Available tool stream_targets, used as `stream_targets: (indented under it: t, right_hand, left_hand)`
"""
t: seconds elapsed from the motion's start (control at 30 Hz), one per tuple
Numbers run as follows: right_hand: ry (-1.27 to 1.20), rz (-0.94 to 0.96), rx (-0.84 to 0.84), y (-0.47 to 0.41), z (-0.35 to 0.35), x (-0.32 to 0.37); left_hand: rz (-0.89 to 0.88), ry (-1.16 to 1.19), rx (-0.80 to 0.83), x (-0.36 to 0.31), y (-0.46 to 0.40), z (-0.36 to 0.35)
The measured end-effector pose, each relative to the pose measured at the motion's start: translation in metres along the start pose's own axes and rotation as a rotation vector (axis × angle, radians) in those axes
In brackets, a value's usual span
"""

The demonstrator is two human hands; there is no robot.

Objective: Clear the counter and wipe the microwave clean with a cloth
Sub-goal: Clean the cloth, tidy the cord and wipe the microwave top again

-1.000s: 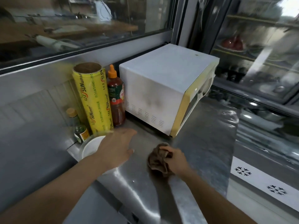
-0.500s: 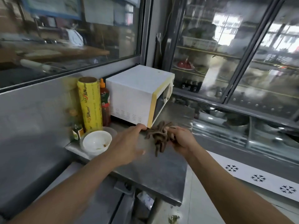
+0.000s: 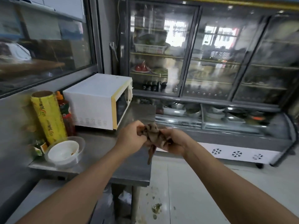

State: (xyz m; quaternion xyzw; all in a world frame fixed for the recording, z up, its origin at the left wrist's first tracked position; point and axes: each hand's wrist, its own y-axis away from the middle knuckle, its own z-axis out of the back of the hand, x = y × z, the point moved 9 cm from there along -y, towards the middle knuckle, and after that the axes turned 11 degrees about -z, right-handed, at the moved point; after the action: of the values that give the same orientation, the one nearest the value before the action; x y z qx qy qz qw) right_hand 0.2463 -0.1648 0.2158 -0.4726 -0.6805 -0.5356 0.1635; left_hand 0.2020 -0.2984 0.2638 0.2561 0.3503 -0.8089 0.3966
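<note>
While both hands gripping cloth (image 3: pixel 152 135) at counter (image 3: pixel 129 173) edge — left hand (image 3: pixel 131 138), right hand (image 3: pixel 174 141) bunching it — wiping likely not started. Left of grip: microwave (image 3: pixel 97 101), bowl (image 3: pixel 63 152), wrap roll (image 3: pixel 48 117), sauce bottle (image 3: pixel 65 110) remaining, counter looking uncleared.

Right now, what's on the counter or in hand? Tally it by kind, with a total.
Microwave: 1
Cling-film roll: 1
Sauce bottle: 1
Small jar, blurred: 1
White bowl: 1
Clear tub under the bowl: 1
Brown cloth, held by left hand and right hand: 1
Total: 7
</note>
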Motion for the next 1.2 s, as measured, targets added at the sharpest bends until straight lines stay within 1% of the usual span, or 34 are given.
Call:
stream_targets:
  t: [0.13, 0.23, 0.27, 0.33, 0.4, 0.47, 0.57, 0.63, 0.7, 0.73, 0.8, 0.87, 0.93, 1.0, 1.1, 1.2]
  right_hand:
    - [0.079, 0.021, -0.032, 0.019, 0.047, 0.002]
    - [0.159, 0.06, 0.047, 0.029, 0.079, 0.006]
    - [0.202, 0.072, 0.054, 0.032, 0.092, 0.008]
    - [0.34, 0.121, 0.012, 0.037, 0.117, 0.012]
    - [0.555, 0.212, -0.105, 0.044, 0.142, 0.023]
    - [0.759, 0.291, -0.269, 0.048, 0.172, 0.036]
    - [0.84, 0.435, -0.408, 0.054, 0.215, 0.058]
    - [0.878, 0.539, -0.532, 0.061, 0.25, 0.076]
    - [0.91, 0.606, -0.646, 0.07, 0.288, 0.093]
    - [0.915, 0.643, -0.672, 0.075, 0.306, 0.1]
    - [0.947, 0.727, -0.638, 0.083, 0.331, 0.115]
    - [1.027, 0.768, -0.523, 0.087, 0.344, 0.125]
    - [1.047, 0.737, -0.406, 0.087, 0.355, 0.132]
    - [0.981, 0.686, -0.347, 0.086, 0.37, 0.138]
    - [0.898, 0.686, -0.412, 0.088, 0.398, 0.155]
    - [0.802, 0.706, -0.479, 0.088, 0.426, 0.179]
  left_hand:
    - [0.02, 0.115, 0.084, -0.019, -0.019, -0.032]
    - [0.015, 0.214, 0.101, -0.043, -0.036, -0.059]
    - [0.011, 0.235, 0.116, -0.052, -0.042, -0.071]
    - [-0.004, 0.247, 0.164, -0.073, -0.052, -0.097]
    - [-0.016, 0.242, 0.222, -0.095, -0.061, -0.126]
    - [-0.021, 0.238, 0.258, -0.116, -0.07, -0.155]
    - [-0.027, 0.196, 0.311, -0.147, -0.081, -0.194]
    - [-0.046, 0.167, 0.349, -0.168, -0.087, -0.217]
    - [-0.052, 0.123, 0.39, -0.186, -0.094, -0.237]
    - [-0.053, 0.098, 0.416, -0.193, -0.097, -0.247]
    - [-0.054, 0.061, 0.454, -0.206, -0.104, -0.266]
    - [-0.062, 0.046, 0.467, -0.218, -0.11, -0.282]
    - [-0.085, 0.048, 0.483, -0.23, -0.115, -0.297]
    - [-0.116, 0.053, 0.496, -0.239, -0.122, -0.31]
    - [-0.116, 0.039, 0.473, -0.239, -0.137, -0.322]
    - [-0.139, -0.033, 0.413, -0.231, -0.158, -0.331]
